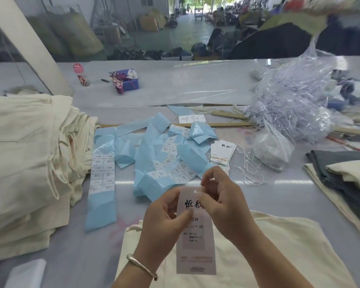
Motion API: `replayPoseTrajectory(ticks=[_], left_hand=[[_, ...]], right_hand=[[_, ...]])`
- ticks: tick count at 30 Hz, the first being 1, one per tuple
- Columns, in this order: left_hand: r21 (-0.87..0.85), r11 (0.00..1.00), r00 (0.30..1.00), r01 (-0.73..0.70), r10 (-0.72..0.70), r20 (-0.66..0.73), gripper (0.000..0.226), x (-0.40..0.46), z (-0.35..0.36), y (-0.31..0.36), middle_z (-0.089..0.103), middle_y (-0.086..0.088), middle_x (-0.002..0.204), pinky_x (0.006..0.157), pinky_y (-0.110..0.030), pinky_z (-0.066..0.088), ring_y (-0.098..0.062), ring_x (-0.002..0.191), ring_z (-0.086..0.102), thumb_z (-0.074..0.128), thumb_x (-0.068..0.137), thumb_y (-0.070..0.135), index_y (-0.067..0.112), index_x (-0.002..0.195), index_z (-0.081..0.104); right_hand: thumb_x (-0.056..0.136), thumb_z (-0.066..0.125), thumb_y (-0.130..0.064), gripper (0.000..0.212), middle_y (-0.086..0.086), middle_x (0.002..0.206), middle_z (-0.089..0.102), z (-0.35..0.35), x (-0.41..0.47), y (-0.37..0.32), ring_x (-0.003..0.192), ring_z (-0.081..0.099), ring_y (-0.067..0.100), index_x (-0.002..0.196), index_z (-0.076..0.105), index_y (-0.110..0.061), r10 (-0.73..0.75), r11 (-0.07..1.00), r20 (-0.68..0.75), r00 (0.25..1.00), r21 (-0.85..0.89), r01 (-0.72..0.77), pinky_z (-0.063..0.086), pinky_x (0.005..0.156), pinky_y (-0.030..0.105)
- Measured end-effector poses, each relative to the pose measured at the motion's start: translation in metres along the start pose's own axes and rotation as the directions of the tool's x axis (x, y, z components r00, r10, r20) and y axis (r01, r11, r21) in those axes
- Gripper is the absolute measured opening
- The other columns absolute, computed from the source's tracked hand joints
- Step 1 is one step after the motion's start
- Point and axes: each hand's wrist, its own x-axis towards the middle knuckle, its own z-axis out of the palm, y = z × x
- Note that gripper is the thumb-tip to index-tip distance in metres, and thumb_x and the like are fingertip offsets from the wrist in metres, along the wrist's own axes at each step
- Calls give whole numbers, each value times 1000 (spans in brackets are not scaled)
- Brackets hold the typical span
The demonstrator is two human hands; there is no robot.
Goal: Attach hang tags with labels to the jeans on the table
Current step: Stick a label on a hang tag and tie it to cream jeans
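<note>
A long white hang tag (195, 244) with black characters and a printed label is held upright over cream jeans (279, 252) at the near edge. My left hand (164, 221) pinches the tag's left edge. At the tag's top hole my right hand (218, 200) pinches a small white fastener. A stack of spare hang tags (223, 152) with white strings (249, 167) lies just beyond. Blue backing strips carrying white sticker labels (102, 171) are strewn across the middle.
A tall pile of folded cream jeans (29, 159) fills the left. Grey and cream garments (345, 173) lie at right. A heap of clear plastic fasteners (293, 104) sits at back right, with wooden rulers (227, 124), a blue box (129, 81) and a small bottle (80, 74) farther back.
</note>
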Motion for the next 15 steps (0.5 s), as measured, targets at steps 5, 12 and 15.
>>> replayPoseTrajectory(ticks=[5, 12, 15], left_hand=[[-19, 1000, 999, -20, 21, 32, 39, -12, -15, 4, 75, -5, 98, 77, -38, 59, -24, 91, 72, 65, 76, 5, 31, 104, 72], [0, 998, 997, -58, 58, 57, 27, -27, -27, 8, 75, -4, 98, 81, -48, 57, -27, 92, 70, 64, 81, 12, 24, 104, 74], [-90, 996, 1000, 6, -5, 16, 25, -32, -33, 11, 74, -9, 95, 78, -39, 52, -25, 89, 67, 58, 88, 29, 15, 99, 76]], right_hand=[[79, 59, -6, 28, -8, 55, 53, 12, -8, -10, 46, 40, 6, 80, 42, -27, -13, 995, -39, 999, -102, 9, 34, 49, 17], [79, 57, -8, 24, -4, 55, 55, 28, -21, -27, 48, 43, 7, 79, 43, -27, -4, 994, -23, 1000, -112, 2, 39, 50, 26], [84, 62, 0, 30, 4, 63, 65, 31, -28, -30, 57, 55, 21, 82, 43, -23, 27, 999, 7, 1000, -26, -26, 45, 58, 33]])
